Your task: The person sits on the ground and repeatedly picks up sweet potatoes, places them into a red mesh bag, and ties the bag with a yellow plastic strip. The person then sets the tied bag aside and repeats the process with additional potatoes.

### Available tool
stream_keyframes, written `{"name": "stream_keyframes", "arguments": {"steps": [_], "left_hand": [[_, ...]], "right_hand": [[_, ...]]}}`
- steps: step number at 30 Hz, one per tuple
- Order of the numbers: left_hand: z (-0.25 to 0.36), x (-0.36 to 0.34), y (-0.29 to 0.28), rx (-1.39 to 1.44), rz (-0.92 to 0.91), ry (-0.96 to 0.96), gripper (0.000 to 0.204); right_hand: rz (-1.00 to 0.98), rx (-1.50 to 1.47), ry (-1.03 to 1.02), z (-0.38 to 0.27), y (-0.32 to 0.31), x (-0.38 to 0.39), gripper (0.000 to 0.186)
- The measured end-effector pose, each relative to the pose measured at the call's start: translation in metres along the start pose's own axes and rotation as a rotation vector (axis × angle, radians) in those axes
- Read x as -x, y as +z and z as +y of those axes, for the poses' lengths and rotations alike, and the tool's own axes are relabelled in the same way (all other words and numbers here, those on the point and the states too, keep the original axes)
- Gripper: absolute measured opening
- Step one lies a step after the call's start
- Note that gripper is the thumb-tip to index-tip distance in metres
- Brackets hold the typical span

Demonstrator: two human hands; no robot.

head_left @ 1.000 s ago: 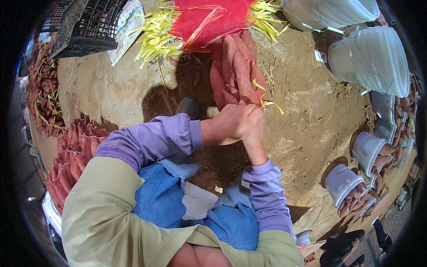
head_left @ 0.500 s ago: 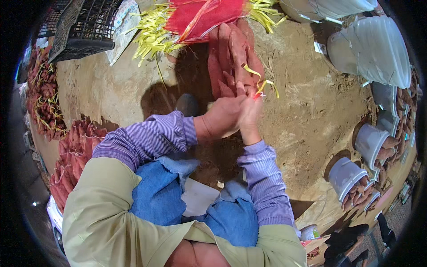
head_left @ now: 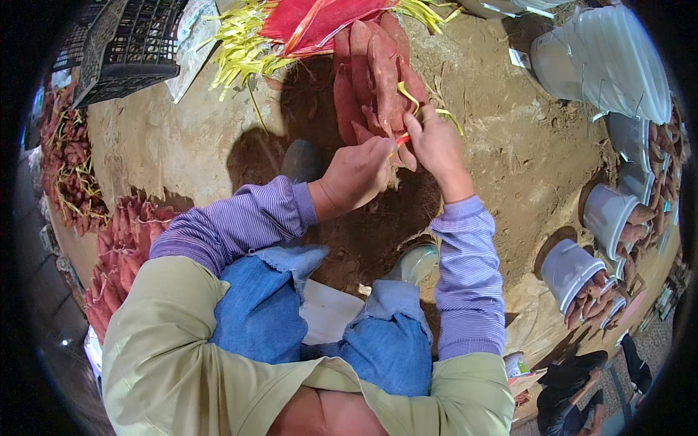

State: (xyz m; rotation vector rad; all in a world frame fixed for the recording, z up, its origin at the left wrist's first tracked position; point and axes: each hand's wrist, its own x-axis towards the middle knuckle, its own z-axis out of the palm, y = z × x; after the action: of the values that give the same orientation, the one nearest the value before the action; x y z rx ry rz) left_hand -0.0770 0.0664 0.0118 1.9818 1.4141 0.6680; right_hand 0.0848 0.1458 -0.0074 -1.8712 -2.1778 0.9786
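Observation:
A red mesh bag (head_left: pixel 379 80) full of long reddish sweet potatoes lies on the dirt floor in front of me. My left hand (head_left: pixel 355 173) is closed at the bag's near end, by its gathered mouth. My right hand (head_left: pixel 438 147) is beside it on the right, thumb and fingers pinched at the yellow drawstring (head_left: pixel 408 94). A short red and yellow piece of the tie spans the gap between my hands. Just beyond the filled bag is a stack of flat red mesh bags (head_left: pixel 320 25) with bunched yellow drawstrings (head_left: pixel 243 47).
Black plastic crates (head_left: pixel 138 51) stand at the far left. Filled red bags (head_left: pixel 123 254) line the left side. On the right are stacked clear tubs (head_left: pixel 603 65) and white buckets (head_left: pixel 571 272) holding sweet potatoes. My knees (head_left: pixel 262 312) are close below my hands.
My hands were together at the bag's mouth. The right hand has moved right, away from the left, and a stretch of the tie now shows between them.

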Motion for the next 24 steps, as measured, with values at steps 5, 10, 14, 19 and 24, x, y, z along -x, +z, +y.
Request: {"name": "stream_keyframes", "arguments": {"steps": [5,10,14,19,24], "left_hand": [[-0.016,0.014,0.004,-0.024,0.144,-0.066,0.030],[-0.014,0.021,0.000,-0.136,0.109,-0.163,0.026],[-0.014,0.028,0.000,-0.132,0.096,-0.161,0.023],[-0.013,0.029,0.001,-0.123,0.107,-0.104,0.023],[-0.015,0.041,-0.005,-0.098,0.008,-0.101,0.022]], "right_hand": [[0.238,-0.225,-0.156,0.037,0.018,0.020,0.022],[0.416,-0.773,0.185,0.052,0.018,0.066,0.016],[0.331,-0.769,0.255,0.060,0.069,0.112,0.019],[-0.008,-0.508,-0.014,0.032,0.122,0.116,0.043],[0.117,-0.486,-0.148,-0.010,0.119,0.101,0.022]]}}
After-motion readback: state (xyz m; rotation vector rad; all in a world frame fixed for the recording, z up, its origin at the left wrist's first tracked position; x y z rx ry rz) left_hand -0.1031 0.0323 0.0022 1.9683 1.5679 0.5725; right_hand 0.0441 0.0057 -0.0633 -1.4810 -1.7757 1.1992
